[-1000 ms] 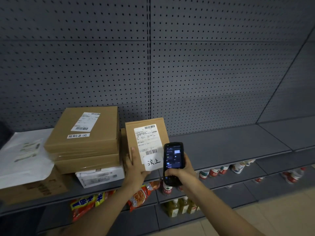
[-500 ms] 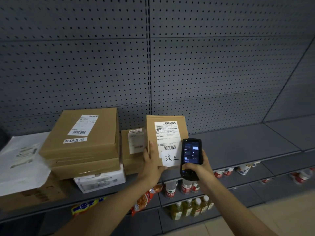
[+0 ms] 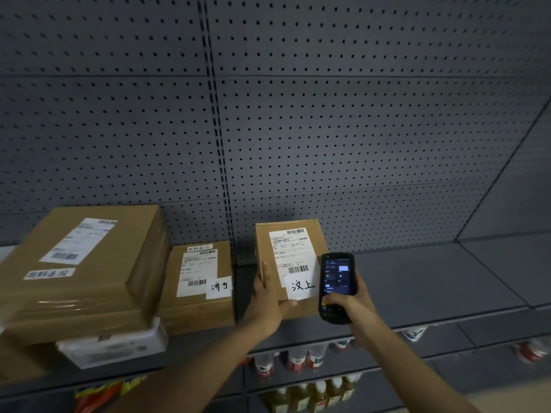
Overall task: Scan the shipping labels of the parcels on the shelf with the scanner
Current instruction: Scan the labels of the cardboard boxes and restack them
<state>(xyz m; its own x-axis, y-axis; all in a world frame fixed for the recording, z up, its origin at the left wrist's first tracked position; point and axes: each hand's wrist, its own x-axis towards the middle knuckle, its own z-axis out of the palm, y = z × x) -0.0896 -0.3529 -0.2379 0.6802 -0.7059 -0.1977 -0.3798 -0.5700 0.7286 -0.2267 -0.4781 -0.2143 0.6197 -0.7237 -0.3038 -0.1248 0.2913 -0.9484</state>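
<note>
A small brown parcel [image 3: 265,242] with a white shipping label [image 3: 292,254] and a handwritten tag rests on the grey shelf [image 3: 417,281]. My left hand [image 3: 267,299] grips its left front edge. My right hand [image 3: 351,305] holds a black handheld scanner [image 3: 335,286], screen lit, just right of the label. Left of it sits a second small labelled parcel [image 3: 196,311]. Further left a large labelled box [image 3: 89,263] lies on top of a stack.
A white box [image 3: 113,350] lies under the large box. Pegboard backs the shelf. The shelves below hold bottles [image 3: 307,394], cups [image 3: 298,359] and snack packets [image 3: 101,391]. The shelf stretches to the right of the held parcel.
My left hand has carried the held parcel rightwards, off the second small parcel, which now shows fully, and down onto the shelf. The scanner hand moved right with it.
</note>
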